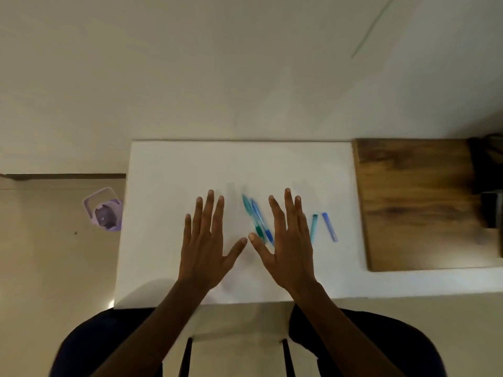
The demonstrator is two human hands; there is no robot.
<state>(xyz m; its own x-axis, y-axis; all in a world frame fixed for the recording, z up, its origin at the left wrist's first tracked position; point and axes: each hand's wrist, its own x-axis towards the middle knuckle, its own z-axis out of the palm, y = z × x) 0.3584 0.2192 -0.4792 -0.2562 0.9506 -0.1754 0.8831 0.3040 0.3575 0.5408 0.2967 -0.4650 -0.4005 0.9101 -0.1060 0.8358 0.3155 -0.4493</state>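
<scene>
Both hands are spread flat over a white table [174,170], fingers straight and holding nothing. My left hand [208,240] is left of centre. My right hand [287,240] is beside it, thumbs nearly meeting. Two pens lie side by side just left of my right hand: a teal pen [249,209] and a blue pen [258,216], their lower ends partly hidden by its thumb and palm. To the right of that hand lie a teal cap [313,227] and a blue cap [330,227]. Whether my hands touch the table is unclear.
A brown wooden board [413,202] covers the table's right part, with dark objects [487,180] at its far right edge. A lilac bottle [104,210] stands on the floor to the left. A wall rises behind the table.
</scene>
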